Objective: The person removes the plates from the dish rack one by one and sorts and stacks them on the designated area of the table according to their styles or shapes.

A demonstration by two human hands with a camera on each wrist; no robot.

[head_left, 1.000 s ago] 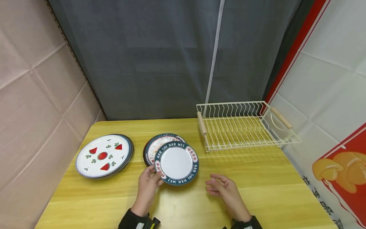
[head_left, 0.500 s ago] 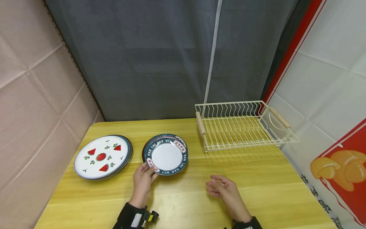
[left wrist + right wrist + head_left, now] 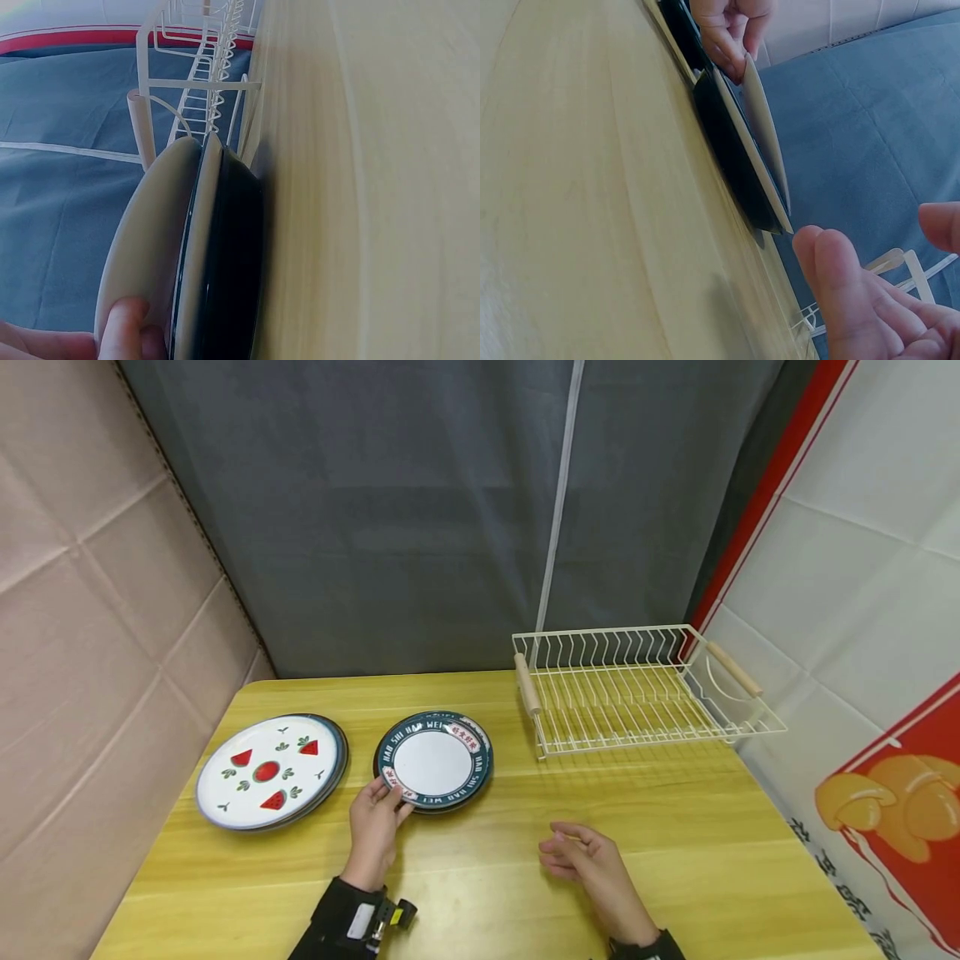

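Note:
My left hand (image 3: 372, 827) pinches the near-left rim of a white plate (image 3: 432, 764) with a lettered dark teal border. That plate lies over a small stack of plates and nearly covers it from above. In the left wrist view, the held plate (image 3: 146, 232) leans at a slight angle to the stack, with a narrow gap near my fingers. Below it show a pale rim and a dark-bottomed plate (image 3: 236, 262). My right hand (image 3: 588, 864) hovers over the table's right half, fingers loosely bent, holding nothing.
Left of the stack, a watermelon-patterned oval plate (image 3: 266, 771) tops another pile. A cream wire dish rack (image 3: 637, 745) with wooden handles (image 3: 527, 683) stands at the back right of the wooden table (image 3: 480, 893). A grey curtain (image 3: 390, 527) hangs behind.
My left hand has carried the teal-bordered plate left and back, from overlapping the small stack's front right to lying over it. My right hand has stayed nearly still.

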